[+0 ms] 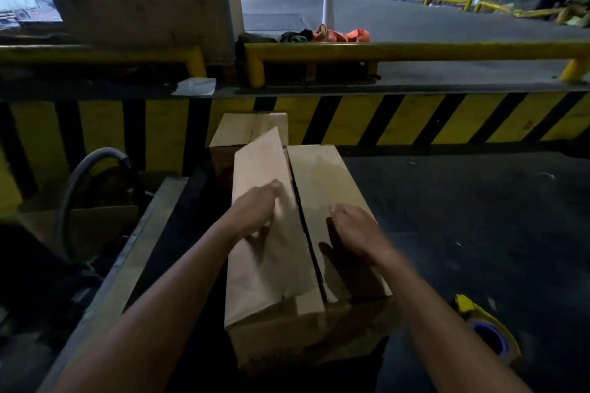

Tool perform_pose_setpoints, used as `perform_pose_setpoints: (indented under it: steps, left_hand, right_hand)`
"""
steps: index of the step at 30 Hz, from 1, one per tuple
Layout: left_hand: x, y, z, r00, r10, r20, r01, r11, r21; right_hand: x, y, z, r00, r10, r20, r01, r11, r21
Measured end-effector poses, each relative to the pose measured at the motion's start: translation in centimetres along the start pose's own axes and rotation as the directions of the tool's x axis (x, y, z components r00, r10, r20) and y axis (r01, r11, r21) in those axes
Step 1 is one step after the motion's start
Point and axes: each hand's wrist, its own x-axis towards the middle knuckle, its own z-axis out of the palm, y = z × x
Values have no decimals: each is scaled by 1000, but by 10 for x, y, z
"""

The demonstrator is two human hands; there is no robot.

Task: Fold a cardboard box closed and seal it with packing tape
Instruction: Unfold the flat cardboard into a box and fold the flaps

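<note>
One cardboard box (306,265) stands on a dark, matte work surface (463,217), directly in front of the person. Its long axis runs away from the camera, tilted slightly to the left at the far end. The box is plain brown corrugated board, rectangular, with a smooth, faintly creased face.

Two long top flaps are visible. The right flap (322,182) lies flat. The left flap (265,249) is not fully down; its far corner stands raised above the box top. A narrow dark seam runs between the two flaps along the long axis.

The left hand (255,210) rests palm-down on the left flap, fingers extended and blurred, clasping nothing. The right hand (354,230) lies on the right flap beside the seam, fingers curled downward; whether it pinches the flap edge cannot be determined.

One tape dispenser (488,332), yellow with a blue core, lies on the work surface to the right of the box, near the right forearm and apart from both hands.

One second cardboard box (245,131), same brown material, stands just beyond the first box's far end.

A yellow-and-black striped barrier (415,118) runs across the scene behind both boxes.
</note>
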Motion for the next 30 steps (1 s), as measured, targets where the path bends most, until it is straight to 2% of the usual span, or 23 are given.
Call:
perform_pose_setpoints:
  steps: [2, 4, 6, 8, 10, 12, 16, 19, 22, 26, 28, 30]
  left_hand:
    - [11, -19, 4, 999, 50, 10, -50, 965, 256]
    - [19, -30, 9, 997, 83, -8, -73, 912, 404]
    - [28, -31, 10, 989, 139, -54, -103, 899, 425]
    - [42, -28, 10, 975, 188, -115, -118, 885, 450]
    - [61, -28, 6, 976, 200, -91, -127, 850, 510]
    - [86, -33, 0, 981, 196, 0, -156, 778, 608]
    - [133, -28, -10, 988, 150, 38, -137, 727, 673]
    - [157, -11, -10, 990, 127, 56, -132, 730, 670]
    - [179, -1, -14, 992, 113, 58, -123, 746, 655]
    - [206, -6, -34, 995, 78, 58, -98, 788, 608]
    - [216, -8, -40, 997, 60, 52, -79, 810, 581]
    - [217, -6, -45, 995, 90, 48, -101, 820, 563]
  right_hand:
    - [-6, 0, 11, 996, 47, -79, -48, 999, -1]
    - [-16, -1, 31, 996, 91, -25, -93, 984, -152]
    - [-29, -2, 53, 989, 134, 63, -108, 945, -310]
    - [-37, 4, 67, 990, 124, 61, -86, 895, -438]
    - [-41, 13, 75, 996, 87, 4, -74, 874, -481]
    - [-44, 20, 76, 997, 60, -54, -79, 865, -495]
    - [-58, 29, 65, 950, 170, -261, -280, 833, -478]
    - [-73, 40, 63, 876, 349, -332, -452, 833, -319]
    - [-85, 47, 71, 814, 488, -315, -508, 861, 20]
    - [-86, 43, 70, 745, 590, -313, -429, 782, 452]
    - [-83, 47, 70, 751, 569, -335, -345, 770, 537]
    - [-80, 56, 71, 753, 519, -405, -256, 798, 546]
